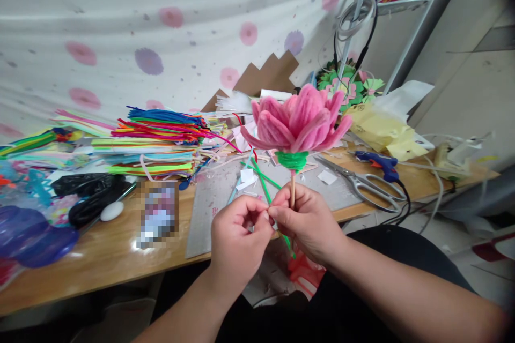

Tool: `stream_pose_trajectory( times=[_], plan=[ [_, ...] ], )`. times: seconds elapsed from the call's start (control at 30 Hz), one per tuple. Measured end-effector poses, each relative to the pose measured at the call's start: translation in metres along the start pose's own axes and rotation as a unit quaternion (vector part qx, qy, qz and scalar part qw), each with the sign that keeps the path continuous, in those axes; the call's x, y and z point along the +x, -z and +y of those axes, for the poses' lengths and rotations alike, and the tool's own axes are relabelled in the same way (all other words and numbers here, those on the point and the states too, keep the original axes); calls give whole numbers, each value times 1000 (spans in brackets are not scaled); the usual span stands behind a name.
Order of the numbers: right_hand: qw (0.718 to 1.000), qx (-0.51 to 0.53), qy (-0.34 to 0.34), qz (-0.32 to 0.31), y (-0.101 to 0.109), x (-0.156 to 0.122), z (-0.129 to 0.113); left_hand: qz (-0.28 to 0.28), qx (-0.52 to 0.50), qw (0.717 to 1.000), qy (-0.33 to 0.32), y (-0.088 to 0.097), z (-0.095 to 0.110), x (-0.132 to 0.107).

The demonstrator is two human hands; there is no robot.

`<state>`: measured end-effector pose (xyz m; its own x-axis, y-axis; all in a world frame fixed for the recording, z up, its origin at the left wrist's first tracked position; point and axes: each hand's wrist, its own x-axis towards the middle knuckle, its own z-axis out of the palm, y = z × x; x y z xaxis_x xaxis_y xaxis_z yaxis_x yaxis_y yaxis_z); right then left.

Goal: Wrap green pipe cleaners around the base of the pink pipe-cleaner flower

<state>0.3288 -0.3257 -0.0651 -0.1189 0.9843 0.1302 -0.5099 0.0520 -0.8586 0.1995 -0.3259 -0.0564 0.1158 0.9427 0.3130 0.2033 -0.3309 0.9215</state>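
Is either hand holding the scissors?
No, the scissors lie beside the glue gun, apart from the left hand and the right hand, which holds the flower by its stick.

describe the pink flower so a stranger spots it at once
Find the wooden table; at its near edge the right hand holds a wooden stick. The flower tops that stick, its fuzzy pink petals above a green-wrapped base, unlike the straight bundled stems leftward.
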Motion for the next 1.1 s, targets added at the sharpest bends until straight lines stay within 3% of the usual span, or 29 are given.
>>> stream_pose_trajectory(
  times=[0.2, 0.4, 0.6, 0.83, 1.1],
  plan=[
    [995, 74, -63, -36, 4, -2, -2, -4, -160, 987, 26, 10, -6, 7],
    [992, 97, -78, -35, 2, -3, -4, -11, -8, 997, -76, 15, 0, 6],
    [998, 32, -51, -23, 2, -6, 3, 47, 104, 976, -185, 15, 3, 7],
    [999, -6, -41, -23, 1, -6, 7, 33, 60, 990, -126, 16, -2, 8],
    [995, 76, -65, -26, -3, -6, 4, 32, -82, 995, -34, 11, -3, 10]
  ],
)
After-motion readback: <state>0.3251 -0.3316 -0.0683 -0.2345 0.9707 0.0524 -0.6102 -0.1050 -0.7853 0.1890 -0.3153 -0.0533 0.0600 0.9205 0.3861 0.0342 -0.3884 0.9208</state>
